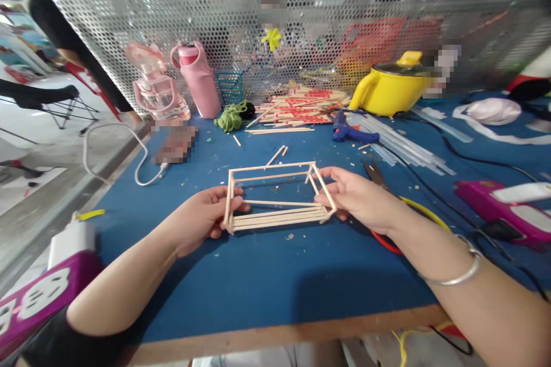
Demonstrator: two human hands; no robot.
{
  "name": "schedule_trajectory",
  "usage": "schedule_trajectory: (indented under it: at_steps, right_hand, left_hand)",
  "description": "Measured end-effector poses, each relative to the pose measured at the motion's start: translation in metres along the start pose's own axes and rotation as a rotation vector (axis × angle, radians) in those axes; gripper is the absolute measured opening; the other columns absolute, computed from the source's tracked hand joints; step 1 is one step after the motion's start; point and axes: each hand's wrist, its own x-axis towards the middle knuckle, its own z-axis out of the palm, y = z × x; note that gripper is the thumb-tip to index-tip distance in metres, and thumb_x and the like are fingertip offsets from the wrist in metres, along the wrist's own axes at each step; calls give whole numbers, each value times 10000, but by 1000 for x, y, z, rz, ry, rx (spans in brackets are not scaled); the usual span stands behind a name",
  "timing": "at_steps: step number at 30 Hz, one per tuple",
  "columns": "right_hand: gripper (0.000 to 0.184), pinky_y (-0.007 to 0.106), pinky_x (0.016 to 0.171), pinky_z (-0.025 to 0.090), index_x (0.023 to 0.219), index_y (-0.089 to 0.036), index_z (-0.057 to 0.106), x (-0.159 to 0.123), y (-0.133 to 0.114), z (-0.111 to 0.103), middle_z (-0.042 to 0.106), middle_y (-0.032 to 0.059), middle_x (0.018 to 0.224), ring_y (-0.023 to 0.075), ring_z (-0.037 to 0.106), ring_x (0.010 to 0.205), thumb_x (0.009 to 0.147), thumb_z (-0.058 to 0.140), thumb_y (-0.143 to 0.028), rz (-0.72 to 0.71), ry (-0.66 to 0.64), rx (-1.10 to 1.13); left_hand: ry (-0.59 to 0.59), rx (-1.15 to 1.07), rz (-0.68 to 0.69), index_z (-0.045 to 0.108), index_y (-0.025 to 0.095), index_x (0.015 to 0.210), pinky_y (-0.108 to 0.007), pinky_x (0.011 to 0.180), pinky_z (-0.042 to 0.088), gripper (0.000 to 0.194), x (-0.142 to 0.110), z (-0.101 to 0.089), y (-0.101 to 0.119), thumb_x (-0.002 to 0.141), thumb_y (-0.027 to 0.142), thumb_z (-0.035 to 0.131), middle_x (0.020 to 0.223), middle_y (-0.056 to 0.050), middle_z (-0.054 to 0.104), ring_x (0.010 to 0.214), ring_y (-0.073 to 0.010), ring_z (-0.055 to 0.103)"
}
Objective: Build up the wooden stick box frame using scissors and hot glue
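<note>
A box-shaped frame of thin wooden sticks (278,215) is held just above the blue table top (267,281), near the middle. My left hand (206,215) grips its left end, fingers curled round the upright sticks. My right hand (359,198) pinches its right end, thumb and fingers closed on the corner sticks. A metal bangle (460,275) sits on my right wrist.
A pile of loose sticks (301,109), green yarn (230,117), a blue glue gun (350,132), clear glue sticks (408,146) and a yellow pot (394,89) lie behind. Scissors (379,175), black cables and purple power strips (501,212) are at the right. Pink bottles (200,77) stand at the back left.
</note>
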Motion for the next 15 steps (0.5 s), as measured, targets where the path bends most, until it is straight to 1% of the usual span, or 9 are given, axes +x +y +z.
schedule_trajectory:
  at_steps: [1,3,5,7,11,15]
  right_hand:
    - [411,170,381,310,1089,-204,418,0,0,0,550,-67,596,86,518,466,750,648,-239,1,3,4]
    - [389,164,375,310,1072,-204,419,0,1,0,550,-71,587,82,512,459,753,640,-217,1,4,14]
    - [373,160,370,311,1059,-205,418,0,2,0,557,-71,582,80,506,458,755,636,-210,-4,1,17]
    - [367,157,365,310,1055,-202,419,0,2,0,559,-72,578,77,500,453,758,635,-211,-17,3,16]
    - [361,152,359,303,1067,-199,419,-1,1,1,545,-78,564,71,488,437,769,623,-202,-27,13,10]
    - [358,150,356,302,1060,-197,423,-2,1,2,547,-79,560,70,485,433,765,627,-194,-20,23,15]
  left_hand:
    - [16,-1,6,572,159,1042,-105,311,223,387,1,1,0,727,329,720,824,-41,649,407,-12,390]
    - [37,13,2,591,149,940,-108,316,188,337,3,2,-1,726,376,717,684,3,597,388,-10,343]
    - [26,32,-29,588,129,785,-114,322,179,317,3,1,-2,740,426,692,539,35,502,377,-16,320]
    - [-10,48,-69,577,118,684,-118,326,185,347,3,-1,-3,751,444,673,471,42,440,375,-23,321]
    - [-97,66,-102,621,96,682,-123,334,197,343,1,-4,-3,745,428,681,460,31,428,390,-30,331]
    - [-110,37,-92,619,107,684,-119,336,181,326,-1,-5,-3,725,418,704,461,43,414,389,-21,292]
